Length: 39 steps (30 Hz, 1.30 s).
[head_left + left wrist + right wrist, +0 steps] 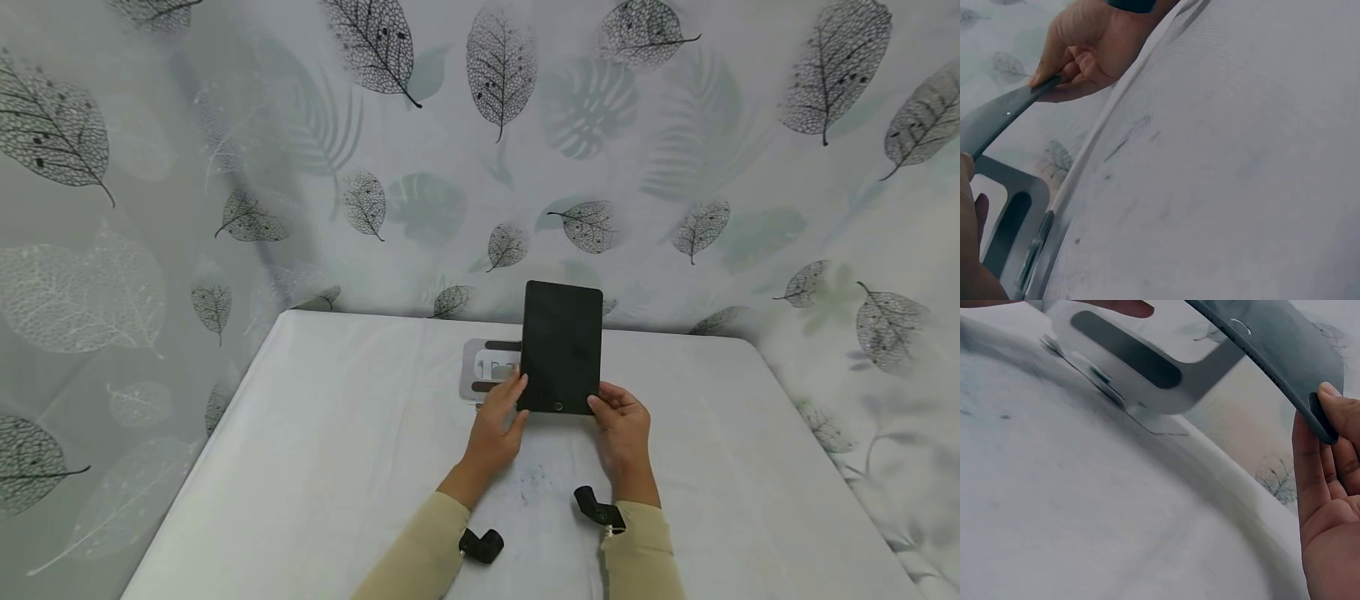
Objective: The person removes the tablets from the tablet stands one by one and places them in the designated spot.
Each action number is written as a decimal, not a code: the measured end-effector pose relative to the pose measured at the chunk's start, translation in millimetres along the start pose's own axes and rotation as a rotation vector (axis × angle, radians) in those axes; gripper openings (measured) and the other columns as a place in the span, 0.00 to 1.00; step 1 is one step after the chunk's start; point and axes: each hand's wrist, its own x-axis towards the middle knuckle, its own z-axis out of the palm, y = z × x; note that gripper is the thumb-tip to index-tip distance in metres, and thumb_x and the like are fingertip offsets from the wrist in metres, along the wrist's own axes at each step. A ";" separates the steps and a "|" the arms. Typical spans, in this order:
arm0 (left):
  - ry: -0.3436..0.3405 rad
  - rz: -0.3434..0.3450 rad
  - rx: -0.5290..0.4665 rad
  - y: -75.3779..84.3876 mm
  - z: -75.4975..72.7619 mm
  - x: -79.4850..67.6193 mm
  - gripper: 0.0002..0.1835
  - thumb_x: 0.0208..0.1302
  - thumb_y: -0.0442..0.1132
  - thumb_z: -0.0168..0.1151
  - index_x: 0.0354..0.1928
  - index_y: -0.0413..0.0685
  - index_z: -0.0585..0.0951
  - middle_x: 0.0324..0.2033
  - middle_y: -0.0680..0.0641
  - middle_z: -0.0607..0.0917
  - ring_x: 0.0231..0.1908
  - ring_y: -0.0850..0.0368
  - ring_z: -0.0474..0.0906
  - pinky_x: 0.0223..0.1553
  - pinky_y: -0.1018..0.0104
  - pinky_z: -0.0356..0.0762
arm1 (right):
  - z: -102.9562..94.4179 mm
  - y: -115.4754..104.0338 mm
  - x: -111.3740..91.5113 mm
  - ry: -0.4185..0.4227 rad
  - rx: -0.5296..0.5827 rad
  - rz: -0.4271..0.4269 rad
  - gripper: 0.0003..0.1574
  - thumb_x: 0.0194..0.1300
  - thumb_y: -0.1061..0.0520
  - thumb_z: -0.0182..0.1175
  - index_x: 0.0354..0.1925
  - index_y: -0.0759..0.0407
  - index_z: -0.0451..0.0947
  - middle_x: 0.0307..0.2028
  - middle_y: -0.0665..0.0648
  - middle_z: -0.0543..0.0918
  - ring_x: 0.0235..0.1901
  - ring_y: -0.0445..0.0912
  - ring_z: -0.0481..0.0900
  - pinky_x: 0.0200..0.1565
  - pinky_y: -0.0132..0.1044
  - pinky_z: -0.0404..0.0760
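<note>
A black tablet (562,346) is held up, tilted, above the far part of the white table. My right hand (626,425) pinches its lower right corner, thumb on the front and fingers behind; the right wrist view shows this grip on the tablet (1285,362). At the opposite edge, the fingertips of my left hand (495,425) touch the tablet, its thumb extended near the lower left corner. Behind the left hand stands a grey stand-like frame (468,367) with dark oblong pads, partly covered by tablet and hand. Its rounded cutout and hinge-like lower edge show in the right wrist view.
The white cloth-covered table (337,467) carries faint bluish smudges (534,483) in front of the hands. A leaf-printed curtain (450,167) rises just beyond the table's back edge. Black camera mounts (482,546) protrude from both wrists.
</note>
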 end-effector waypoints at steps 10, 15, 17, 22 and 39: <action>-0.063 -0.074 -0.072 8.0 24.5 -0.6 0.32 0.65 0.32 0.68 0.71 0.41 0.73 0.73 0.40 0.71 0.69 0.45 0.73 0.63 0.56 0.80 | -29.2 -15.0 1.6 0.038 0.036 0.013 0.17 0.60 0.76 0.67 0.41 0.57 0.87 0.34 0.50 0.83 0.35 0.39 0.83 0.41 0.28 0.86; -0.080 -0.118 -0.148 13.1 37.0 -1.0 0.34 0.64 0.31 0.69 0.72 0.41 0.72 0.73 0.41 0.70 0.70 0.46 0.72 0.60 0.61 0.82 | -42.2 -21.0 0.4 0.066 0.040 0.024 0.16 0.60 0.76 0.66 0.39 0.58 0.88 0.32 0.50 0.83 0.33 0.39 0.82 0.39 0.27 0.86; -0.097 -0.153 -0.154 15.1 42.6 -1.1 0.33 0.66 0.33 0.67 0.73 0.43 0.70 0.74 0.42 0.69 0.72 0.48 0.70 0.63 0.59 0.80 | -45.8 -23.5 -0.3 0.075 0.033 0.033 0.16 0.60 0.76 0.66 0.39 0.57 0.88 0.32 0.49 0.83 0.32 0.39 0.82 0.39 0.27 0.87; -0.136 -0.286 -0.234 20.3 53.1 0.3 0.34 0.69 0.35 0.65 0.76 0.48 0.67 0.75 0.47 0.68 0.71 0.51 0.72 0.65 0.60 0.78 | -53.2 -28.9 1.4 0.088 -0.010 0.062 0.17 0.61 0.75 0.66 0.37 0.55 0.88 0.31 0.48 0.84 0.31 0.38 0.82 0.38 0.27 0.86; -0.086 -0.650 -0.559 35.9 80.7 8.4 0.38 0.64 0.30 0.69 0.75 0.38 0.65 0.69 0.40 0.77 0.66 0.48 0.78 0.62 0.70 0.78 | -74.4 -37.8 8.2 0.165 -0.167 0.134 0.15 0.63 0.71 0.68 0.33 0.51 0.89 0.28 0.43 0.87 0.33 0.34 0.85 0.38 0.24 0.85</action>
